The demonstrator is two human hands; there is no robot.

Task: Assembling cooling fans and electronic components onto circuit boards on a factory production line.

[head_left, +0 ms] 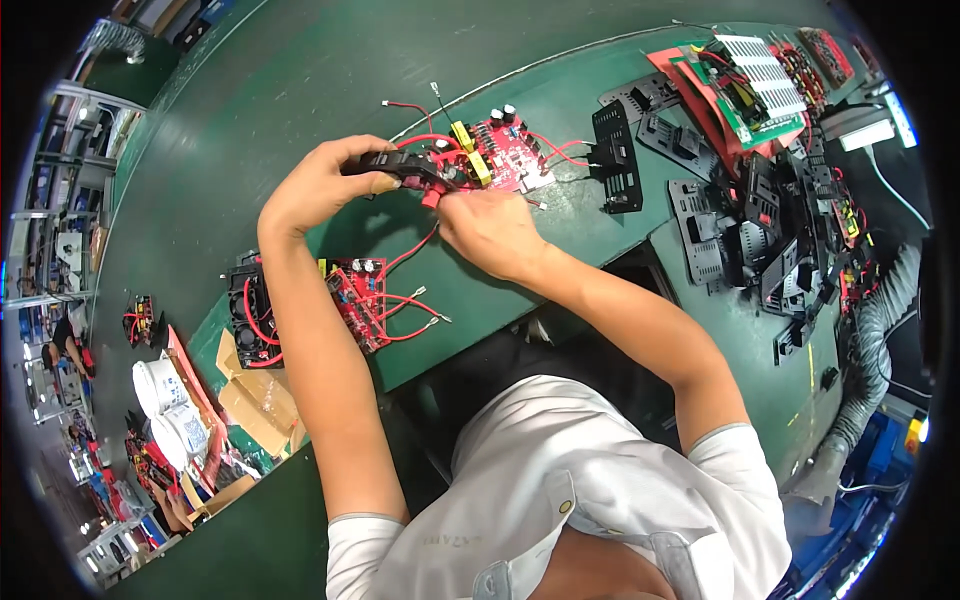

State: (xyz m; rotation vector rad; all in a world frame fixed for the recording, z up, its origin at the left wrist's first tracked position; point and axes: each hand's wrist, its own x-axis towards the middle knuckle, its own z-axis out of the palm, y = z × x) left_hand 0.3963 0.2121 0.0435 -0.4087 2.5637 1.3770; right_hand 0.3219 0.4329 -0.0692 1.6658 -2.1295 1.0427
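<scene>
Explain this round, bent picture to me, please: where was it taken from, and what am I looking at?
There is no robot here: a person works bare-handed, and a wide fisheye camera on their head looks down, so straight edges curve. The left hand grips a black part. The right hand is beside the red circuit board; its fingertips are hidden, so I can't tell what they hold. On the green bench lie a second red board with red wires, a black slotted panel and, further right, a cluster of black parts. White tubs stand at left, near a cardboard box.
</scene>
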